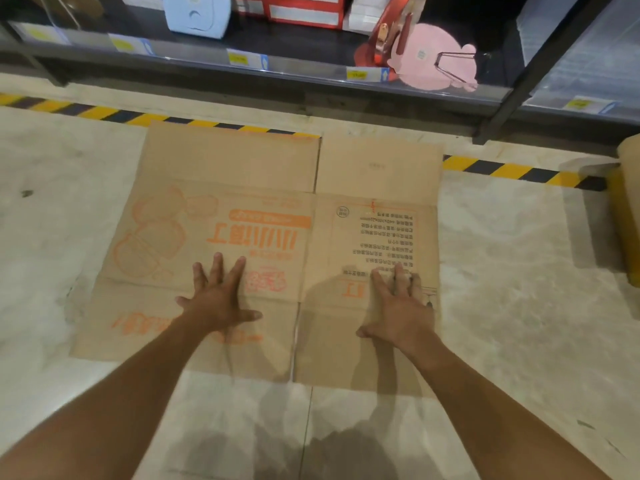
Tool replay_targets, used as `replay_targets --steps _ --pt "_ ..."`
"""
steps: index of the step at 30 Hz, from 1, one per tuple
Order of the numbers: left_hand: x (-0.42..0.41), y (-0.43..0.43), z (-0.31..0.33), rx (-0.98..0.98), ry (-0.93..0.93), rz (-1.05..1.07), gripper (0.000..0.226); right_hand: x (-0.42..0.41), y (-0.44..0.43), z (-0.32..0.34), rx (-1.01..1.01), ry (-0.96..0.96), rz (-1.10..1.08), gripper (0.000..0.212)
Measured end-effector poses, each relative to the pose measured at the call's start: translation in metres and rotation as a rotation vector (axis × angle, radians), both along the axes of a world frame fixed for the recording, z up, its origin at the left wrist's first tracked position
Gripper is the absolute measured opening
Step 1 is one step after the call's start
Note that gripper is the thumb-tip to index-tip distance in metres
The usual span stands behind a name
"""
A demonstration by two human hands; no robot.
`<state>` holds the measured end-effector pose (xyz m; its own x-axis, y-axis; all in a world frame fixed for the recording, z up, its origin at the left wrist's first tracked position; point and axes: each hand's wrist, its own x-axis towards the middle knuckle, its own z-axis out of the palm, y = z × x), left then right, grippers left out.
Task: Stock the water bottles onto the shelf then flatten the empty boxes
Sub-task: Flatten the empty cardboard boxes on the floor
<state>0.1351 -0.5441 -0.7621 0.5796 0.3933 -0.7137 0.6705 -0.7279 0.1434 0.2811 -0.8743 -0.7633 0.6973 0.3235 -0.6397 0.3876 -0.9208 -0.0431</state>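
Now both hands lie flat, fingers spread — left hand (pixel 219 301) and right hand (pixel 398 310) — pressing the flattened brown cardboard box with orange print (pixel 263 209) at frame centre, gripping nothing.

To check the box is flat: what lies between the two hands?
In the head view, only the flattened box lies between the left hand and the right hand: its vertical crease and orange print.

A flattened cardboard box (pixel 263 209) lay on a pale floor (pixel 512 271), printed with orange and black text. The left hand (pixel 218 299) and the right hand (pixel 401 313) pressed flat on it, fingers spread. Beyond it ran yellow-and-black striped tape (pixel 512 169) and a shelf (pixel 277 64) bearing price labels (pixel 246 59).
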Motion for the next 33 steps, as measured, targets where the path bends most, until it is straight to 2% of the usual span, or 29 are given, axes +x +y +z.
replay_targets --steps 6,9,12,15,16,18,20,22,25,28,33 --pt "-0.005 0.098 -0.022 0.059 -0.032 -0.029 0.138 0.003 0.083 -0.015 -0.013 -0.025 0.096 0.139" --pt "0.0 0.115 -0.03 0.074 -0.016 -0.059 0.14 0.008 0.093 -0.02 -0.055 -0.034 0.116 0.14" --pt "0.007 0.119 -0.034 0.098 0.059 -0.119 0.153 0.008 0.094 -0.017 -0.067 0.001 0.108 0.14" --pt "0.035 0.125 -0.05 0.151 0.128 -0.168 0.167 0.019 0.087 0.006 0.088 0.115 0.042 0.131" --pt "0.052 0.114 -0.039 0.169 0.112 -0.232 0.164 0.025 0.082 0.02 0.171 0.136 0.029 0.123" --pt "0.084 0.064 0.022 0.195 0.029 -0.38 0.139 0.038 0.066 0.051 0.283 0.1 0.04 0.107" --pt "0.108 0.012 0.078 0.235 -0.024 -0.503 0.113 0.053 0.05 0.077 0.31 0.036 0.048 0.1" --pt "0.131 -0.031 0.11 0.256 -0.063 -0.581 0.103 0.069 0.025 0.096 0.314 -0.035 0.055 0.096" --pt "0.158 -0.079 0.119 0.231 -0.166 -0.628 0.094 0.09 -0.031 0.116 0.297 -0.171 0.057 0.089" --pt "0.17 -0.133 0.111 0.239 -0.253 -0.709 0.088 0.11 -0.109 0.134 0.167 -0.276 0.047 0.083" --pt "0.171 -0.206 0.114 0.3 -0.262 -0.906 0.086 0.125 -0.232 0.157 0.008 -0.345 -0.107 0.079"
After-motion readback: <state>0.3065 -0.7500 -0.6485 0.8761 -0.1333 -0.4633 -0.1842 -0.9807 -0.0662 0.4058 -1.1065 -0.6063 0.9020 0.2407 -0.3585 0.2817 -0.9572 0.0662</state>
